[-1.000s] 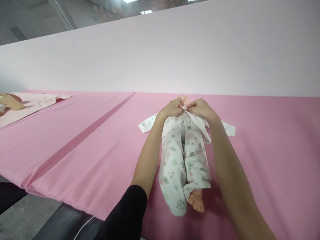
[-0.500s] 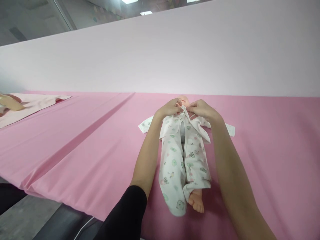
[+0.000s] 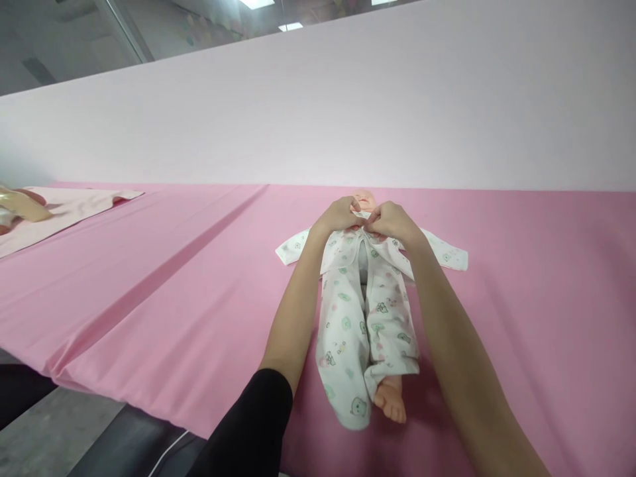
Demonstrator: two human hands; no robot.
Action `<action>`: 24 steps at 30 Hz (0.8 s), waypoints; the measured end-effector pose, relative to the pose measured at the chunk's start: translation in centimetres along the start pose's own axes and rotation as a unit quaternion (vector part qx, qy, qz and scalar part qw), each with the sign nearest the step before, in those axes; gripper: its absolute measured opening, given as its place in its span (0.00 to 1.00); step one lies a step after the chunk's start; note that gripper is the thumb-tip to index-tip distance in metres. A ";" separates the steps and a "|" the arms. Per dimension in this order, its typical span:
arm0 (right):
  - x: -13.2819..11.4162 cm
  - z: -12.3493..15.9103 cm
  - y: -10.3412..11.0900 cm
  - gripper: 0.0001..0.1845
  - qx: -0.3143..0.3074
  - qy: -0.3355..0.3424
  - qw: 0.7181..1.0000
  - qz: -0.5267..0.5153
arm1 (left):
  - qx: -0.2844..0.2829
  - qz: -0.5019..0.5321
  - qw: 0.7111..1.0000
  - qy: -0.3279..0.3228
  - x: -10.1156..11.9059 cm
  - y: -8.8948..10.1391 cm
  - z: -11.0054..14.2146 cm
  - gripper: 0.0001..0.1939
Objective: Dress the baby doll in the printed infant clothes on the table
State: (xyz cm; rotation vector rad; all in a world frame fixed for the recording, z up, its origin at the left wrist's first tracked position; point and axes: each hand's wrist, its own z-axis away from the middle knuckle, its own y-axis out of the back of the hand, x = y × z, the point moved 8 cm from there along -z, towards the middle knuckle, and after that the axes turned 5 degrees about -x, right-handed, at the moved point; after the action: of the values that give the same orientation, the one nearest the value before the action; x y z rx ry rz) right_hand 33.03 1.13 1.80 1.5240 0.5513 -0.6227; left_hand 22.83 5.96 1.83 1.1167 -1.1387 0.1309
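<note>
A baby doll (image 3: 391,400) lies on its back, feet toward me, with one bare foot showing below a trouser leg. It wears white printed trousers (image 3: 344,338) and a matching baby jacket (image 3: 342,250), whose sleeves stretch out to both sides. Just below the doll's chin, my left hand (image 3: 342,214) pinches the jacket's neckline. My right hand (image 3: 391,220) closes on the neckline's other side, its fingertips almost meeting those of the left. The fingers cover the exact spot of fabric they grip.
The doll lies on a pink sheet (image 3: 199,278) with a long raised crease at left. A white wall (image 3: 318,112) stands behind it. At far left, a pale pink cloth (image 3: 84,205) has part of another doll (image 3: 24,204) on it. A black seat (image 3: 134,444) is below the near edge.
My right hand has shifted left toward my left hand, bringing the jacket's right side to the middle of the chest. More of the right sleeve shows now.
</note>
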 end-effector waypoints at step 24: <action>1.7 1.3 0.7 0.08 -0.041 -0.104 0.985 -0.133 | -0.043 -0.066 0.997 -0.008 0.9 0.9 1.4 0.13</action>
State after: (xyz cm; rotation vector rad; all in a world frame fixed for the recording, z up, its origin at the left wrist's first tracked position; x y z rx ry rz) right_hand 34.70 -0.21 1.10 1.2992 0.6168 -0.9422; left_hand 21.88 4.96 3.06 1.1148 -1.0724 -0.0296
